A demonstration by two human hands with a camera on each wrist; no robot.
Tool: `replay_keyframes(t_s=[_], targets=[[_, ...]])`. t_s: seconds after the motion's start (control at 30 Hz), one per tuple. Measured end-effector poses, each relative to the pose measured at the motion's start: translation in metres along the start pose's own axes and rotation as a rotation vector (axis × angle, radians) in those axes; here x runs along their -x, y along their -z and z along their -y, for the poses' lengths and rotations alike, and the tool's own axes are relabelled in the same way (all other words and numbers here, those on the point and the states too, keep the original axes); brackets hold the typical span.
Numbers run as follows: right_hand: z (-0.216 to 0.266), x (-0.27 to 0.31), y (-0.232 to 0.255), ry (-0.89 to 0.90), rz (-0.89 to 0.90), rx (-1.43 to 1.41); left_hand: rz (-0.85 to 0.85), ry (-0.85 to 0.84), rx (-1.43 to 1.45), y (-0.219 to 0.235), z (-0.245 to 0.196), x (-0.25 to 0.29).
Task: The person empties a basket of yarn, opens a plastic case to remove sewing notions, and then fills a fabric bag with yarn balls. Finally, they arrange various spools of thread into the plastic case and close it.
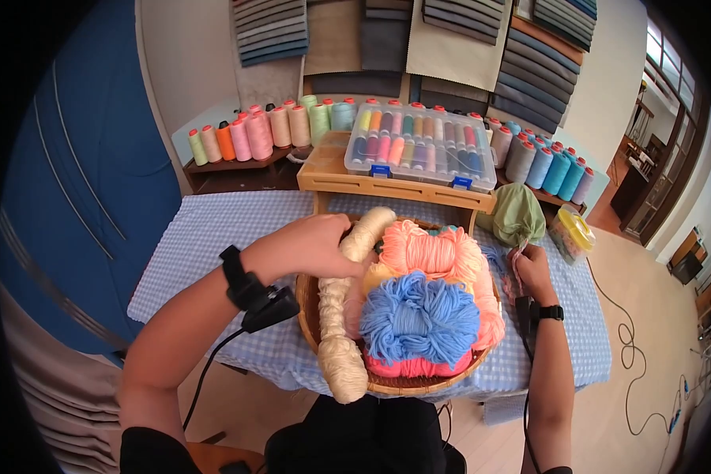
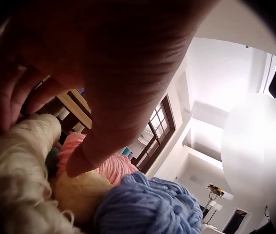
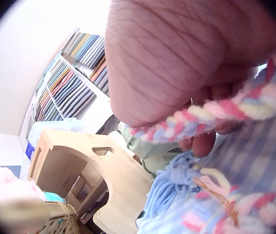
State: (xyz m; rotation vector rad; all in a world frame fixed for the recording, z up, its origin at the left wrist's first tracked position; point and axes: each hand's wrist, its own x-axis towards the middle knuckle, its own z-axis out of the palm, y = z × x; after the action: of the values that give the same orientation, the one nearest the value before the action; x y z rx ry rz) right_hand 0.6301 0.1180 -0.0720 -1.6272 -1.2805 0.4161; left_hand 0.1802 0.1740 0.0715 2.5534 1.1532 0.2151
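Observation:
A long twisted cream yarn skein (image 1: 344,316) leans over the left side of a round wicker basket (image 1: 419,389). My left hand (image 1: 300,246) reaches over this skein. In the left wrist view its fingers (image 2: 18,95) are at the skein's upper end, while the thumb stands apart over yellow yarn (image 2: 82,192). Blue yarn (image 1: 419,320), peach yarn (image 1: 430,251) and hot-pink yarn (image 1: 419,367) fill the basket. To the right, my right hand (image 1: 536,272) holds a multicoloured braided yarn cord (image 3: 211,114) between thumb and fingers. A green cloth bag (image 1: 517,213) lies just beyond it.
Behind the basket, a wooden stand (image 1: 395,184) carries a clear box of thread spools (image 1: 423,146). Rows of thread cones (image 1: 258,134) flank it. A yellow-lidded tub (image 1: 573,233) sits on the checked cloth (image 1: 205,253) at right. Blue yarn strands (image 3: 164,190) lie beneath the right hand.

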Motion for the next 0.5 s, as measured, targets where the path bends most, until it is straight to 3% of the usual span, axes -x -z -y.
replay_keyframes(t_s=[0.17, 0.27, 0.33, 0.5], targets=[[-0.002, -0.001, 0.002, 0.001, 0.024, 0.017, -0.035, -0.091, 0.08, -0.016, 0.008, -0.036], [-0.005, -0.003, 0.003, 0.001, 0.07, 0.009, -0.018, -0.122, -0.002, -0.018, 0.012, -0.041], [-0.006, -0.003, 0.001, 0.039, 0.059, -0.001, -0.145, -0.162, -0.082, -0.019, 0.015, -0.039], [-0.003, -0.001, 0.001, 0.009, 0.057, 0.016, -0.135, -0.17, -0.028, -0.026, 0.028, -0.043]])
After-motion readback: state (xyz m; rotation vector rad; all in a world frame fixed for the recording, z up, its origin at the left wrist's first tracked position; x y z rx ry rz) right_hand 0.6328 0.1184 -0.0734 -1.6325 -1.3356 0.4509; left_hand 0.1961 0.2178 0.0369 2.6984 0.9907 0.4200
